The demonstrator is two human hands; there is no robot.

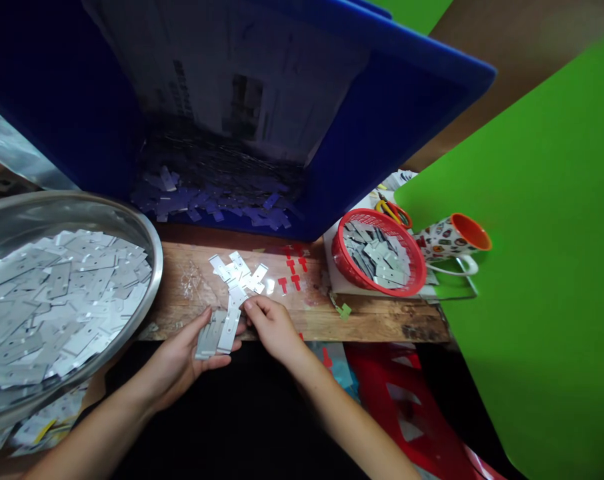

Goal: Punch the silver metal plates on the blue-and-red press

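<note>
My left hand (pixel 182 360) is turned palm up near the table's front edge, its fingers around a stack of flat grey metal pieces (pixel 211 335). One lighter metal piece (pixel 229 331) lies over the right side of that stack. My right hand (pixel 272 327) is closed in a pinch at the upper end of the pieces; its fingertips meet a silvery piece, though exactly what they grip is partly hidden. Just beyond the hands, a small pile of shiny metal pieces (pixel 238 272) rests on the wooden table (pixel 312 320).
At the left stands a large metal bowl (pixel 156 260) of flat pieces. A blue bin (pixel 352 160) with more pieces rises behind. Red T-shaped bits (pixel 295 282) lie right of the pile. Further right are a red basket (pixel 338 257), scissors (pixel 395 212) and a patterned cup (pixel 439 239).
</note>
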